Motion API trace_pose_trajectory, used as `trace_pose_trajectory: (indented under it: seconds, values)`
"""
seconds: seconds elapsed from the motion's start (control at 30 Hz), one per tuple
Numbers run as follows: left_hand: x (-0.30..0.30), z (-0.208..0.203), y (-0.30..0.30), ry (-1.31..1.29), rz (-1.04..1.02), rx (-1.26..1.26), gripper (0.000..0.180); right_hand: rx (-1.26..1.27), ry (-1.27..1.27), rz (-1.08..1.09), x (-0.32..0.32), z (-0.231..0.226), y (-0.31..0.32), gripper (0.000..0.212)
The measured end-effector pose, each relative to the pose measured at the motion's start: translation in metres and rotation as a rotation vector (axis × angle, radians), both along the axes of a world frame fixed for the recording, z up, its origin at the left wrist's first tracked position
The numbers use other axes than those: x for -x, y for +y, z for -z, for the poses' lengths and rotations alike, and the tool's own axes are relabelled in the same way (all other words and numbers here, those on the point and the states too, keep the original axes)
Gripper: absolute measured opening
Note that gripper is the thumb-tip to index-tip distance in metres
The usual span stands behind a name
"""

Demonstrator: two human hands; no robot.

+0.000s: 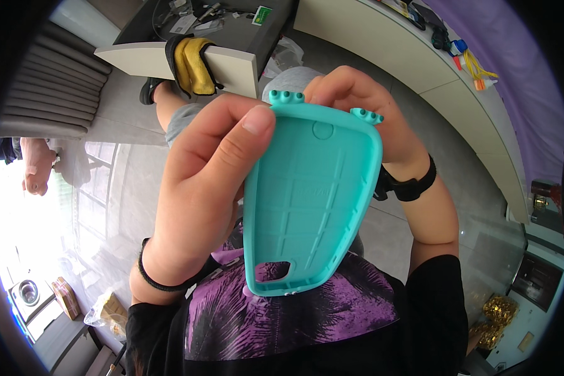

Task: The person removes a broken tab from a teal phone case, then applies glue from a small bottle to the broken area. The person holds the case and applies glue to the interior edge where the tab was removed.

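A turquoise soft phone case (313,194) is held up in front of my chest, its hollow inner side facing me. The camera cut-out is at its lower left, and small rounded knobs with dark tips stick out past its top edge. My left hand (200,163) is closed on the upper left rim, thumb on the near side and fingers behind. My right hand (370,119) is bent round the upper right part from behind. Its fingertips are partly hidden by the case.
A yellow and black cloth (194,66) hangs over the front of an open drawer (235,66) with loose small items inside. Along the right runs a long pale cabinet (382,37) with tools and yellow cord on top. A clear plastic bag (286,56) lies on the tiled floor.
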State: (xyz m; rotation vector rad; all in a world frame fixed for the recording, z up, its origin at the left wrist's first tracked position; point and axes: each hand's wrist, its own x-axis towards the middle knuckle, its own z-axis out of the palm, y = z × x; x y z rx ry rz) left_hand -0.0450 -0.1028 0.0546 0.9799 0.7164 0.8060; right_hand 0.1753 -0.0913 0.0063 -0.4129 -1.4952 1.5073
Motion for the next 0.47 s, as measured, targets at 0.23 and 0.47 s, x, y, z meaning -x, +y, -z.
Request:
trace_pose_trajectory:
  seconds: [0.23, 0.47]
  values:
    - [-0.0035, 0.0002, -0.0031, -0.03, -0.02, -0.003, 0.021, 0.069, 0.004, 0.01, 0.0, 0.0026, -0.0017, 0.031]
    - [-0.0023, 0.001, -0.0028, -0.025, -0.004, 0.004, 0.021, 0.02, -0.082, 0.011, -0.002, 0.0006, -0.0007, 0.037]
